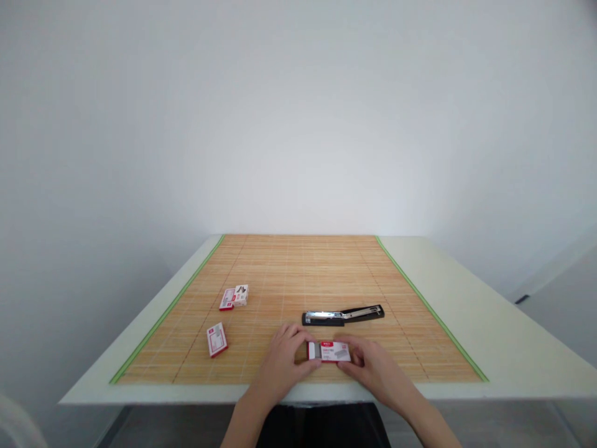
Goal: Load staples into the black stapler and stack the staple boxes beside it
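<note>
Both hands (326, 364) grip 1 staple box (329, 351) — contents hidden.

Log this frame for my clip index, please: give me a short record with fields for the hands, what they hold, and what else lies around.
left hand: grips the left end of the small box
right hand: grips the right end of the same box
small box: red and white, held low over the near edge of the mat
stapler: black, swung open flat, just beyond the hands
other boxes: two red and white ones to the left, one nearer, one farther
mat: bamboo, green-edged
table: pale
</note>
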Demonstrator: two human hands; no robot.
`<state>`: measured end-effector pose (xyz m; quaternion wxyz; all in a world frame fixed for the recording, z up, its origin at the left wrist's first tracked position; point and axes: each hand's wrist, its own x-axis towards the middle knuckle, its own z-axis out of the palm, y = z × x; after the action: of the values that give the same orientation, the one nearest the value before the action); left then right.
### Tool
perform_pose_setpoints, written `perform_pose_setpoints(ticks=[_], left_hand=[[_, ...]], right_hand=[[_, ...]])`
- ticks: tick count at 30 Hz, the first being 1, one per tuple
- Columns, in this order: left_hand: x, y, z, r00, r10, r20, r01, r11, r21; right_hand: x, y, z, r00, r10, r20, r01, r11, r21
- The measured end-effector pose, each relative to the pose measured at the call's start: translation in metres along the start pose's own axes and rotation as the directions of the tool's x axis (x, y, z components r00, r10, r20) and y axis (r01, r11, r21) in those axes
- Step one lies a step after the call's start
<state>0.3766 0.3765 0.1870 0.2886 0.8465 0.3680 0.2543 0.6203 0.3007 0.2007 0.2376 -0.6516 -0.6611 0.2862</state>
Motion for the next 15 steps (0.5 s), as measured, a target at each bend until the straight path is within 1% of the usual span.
perform_pose_setpoints(ticks=[3, 5, 7, 9, 12, 15], left_hand=[[-0.002, -0.001, 0.0, 1.0, -0.008, -0.021, 0.008, 1.0, 0.003], [-0.003, -0.001, 0.0, 0.999, -0.008, -0.036, 0.008, 1.0, 0.007], [-0.003, 0.0, 0.0, 0.999, -0.008, -0.046, 0.009, 1.0, 0.013], [-0.003, 0.002, 0.0, 0.999, -0.012, -0.049, 0.013, 1.0, 0.022], [-0.003, 0.003, -0.001, 0.999, -0.009, -0.041, 0.01, 0.999, 0.032], [-0.003, 0.002, -0.001, 0.999, -0.002, -0.037, 0.004, 0.999, 0.037]], right_hand=[[0.0, 0.004, -0.009, 0.999, -0.003, 0.032, 0.004, 1.0, -0.022], [0.001, 0.004, -0.014, 1.0, -0.008, 0.021, 0.009, 1.0, -0.03], [0.004, -0.004, -0.017, 1.0, -0.027, -0.006, 0.027, 0.999, -0.039], [0.01, -0.017, -0.017, 0.998, -0.069, -0.016, 0.067, 0.994, -0.083], [0.026, -0.041, -0.016, 0.99, -0.138, 0.036, 0.142, 0.958, -0.247], [0.042, -0.059, -0.014, 0.975, -0.169, 0.143, 0.216, 0.861, -0.461]])
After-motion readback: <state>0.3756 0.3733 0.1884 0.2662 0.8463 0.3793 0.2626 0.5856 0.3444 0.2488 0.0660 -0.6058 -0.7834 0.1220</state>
